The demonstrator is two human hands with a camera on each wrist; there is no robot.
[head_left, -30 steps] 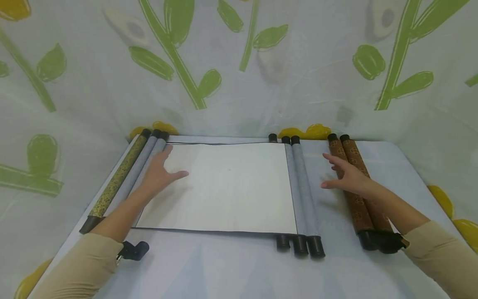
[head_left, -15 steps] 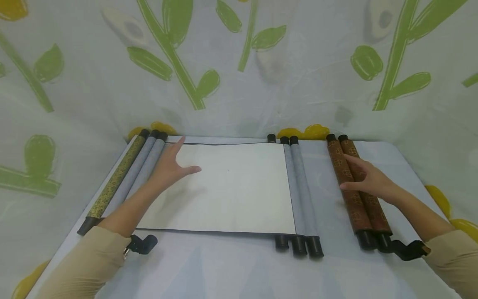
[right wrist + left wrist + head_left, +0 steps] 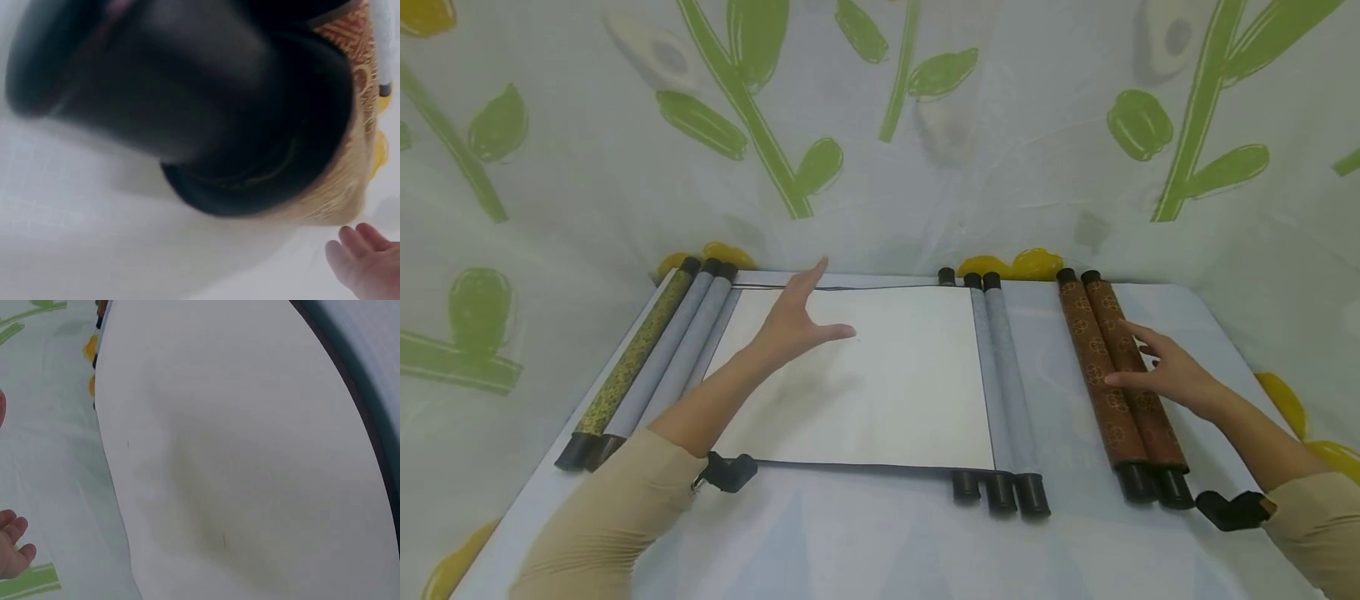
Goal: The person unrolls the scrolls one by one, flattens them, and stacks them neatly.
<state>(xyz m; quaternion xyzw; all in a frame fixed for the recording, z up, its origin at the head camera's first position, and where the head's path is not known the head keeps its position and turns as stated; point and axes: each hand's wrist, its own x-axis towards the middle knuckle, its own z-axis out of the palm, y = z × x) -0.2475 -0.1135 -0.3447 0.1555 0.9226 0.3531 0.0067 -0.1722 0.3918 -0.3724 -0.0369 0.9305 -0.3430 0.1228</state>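
Note:
A blank off-white sheet (image 3: 917, 383) with a narrow dark edge lies spread on the table. My left hand (image 3: 793, 325) is held over its left half, thumb and fingers spread apart, holding nothing; its shadow falls on the sheet. To the right, two brown patterned scrolls lie side by side, rolled up, with black end knobs. My right hand (image 3: 1172, 375) hovers at the right-hand brown scroll (image 3: 1142, 408), its thumb overlapping that scroll in the head view. In the right wrist view, the fingertips (image 3: 350, 240) show close beside the scroll's brown cloth, near its big black knob (image 3: 187, 94).
Left of the sheet lie a yellow-patterned roll (image 3: 640, 358) and grey rolls (image 3: 688, 358). More grey rolls (image 3: 1011, 367) with black knobs line its right side. A curtain (image 3: 880, 208) printed with green plants hangs behind the table (image 3: 865, 542).
My left hand has moved right across the sheet from the grey rolls. The right hand has shifted right, from left of the brown scrolls to over the right-hand one.

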